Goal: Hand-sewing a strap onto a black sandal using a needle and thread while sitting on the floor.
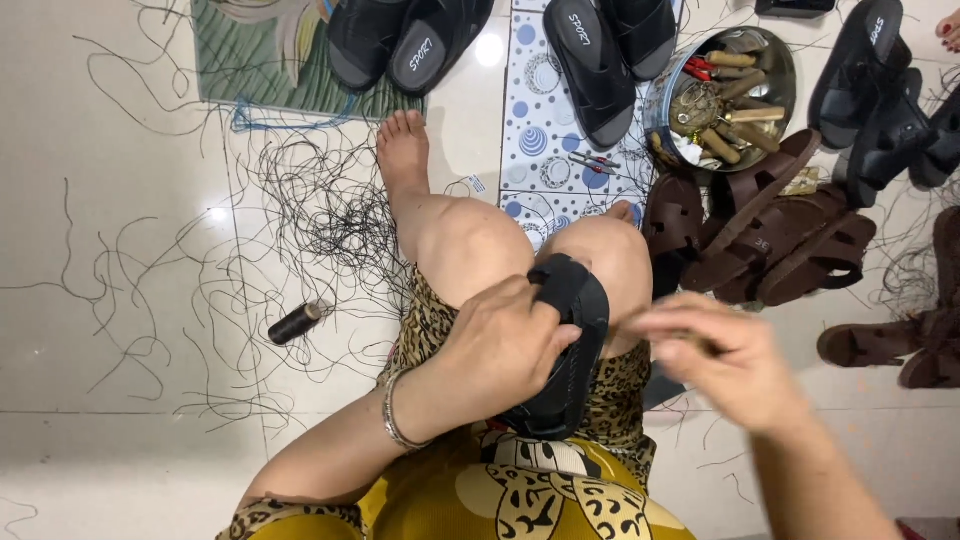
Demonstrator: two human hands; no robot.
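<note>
Black sandal being held between the knees, seen from the head camera.

The black sandal (568,345) is standing on edge between the person's knees, its long axis running from the lap up toward the knees, tilted slightly right. The left hand (497,345) is wrapping around its left side, fingers clamped over the upper end. The right hand (725,355) is blurring just beside its right edge; whether it is pinching anything I cannot tell. A thread spool (294,323) is lying on the floor, left.

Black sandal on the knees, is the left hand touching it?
Touching. The head view shows the left hand wrapped over the black sandal, fingers pressed against its strap, no gap between them.
</note>
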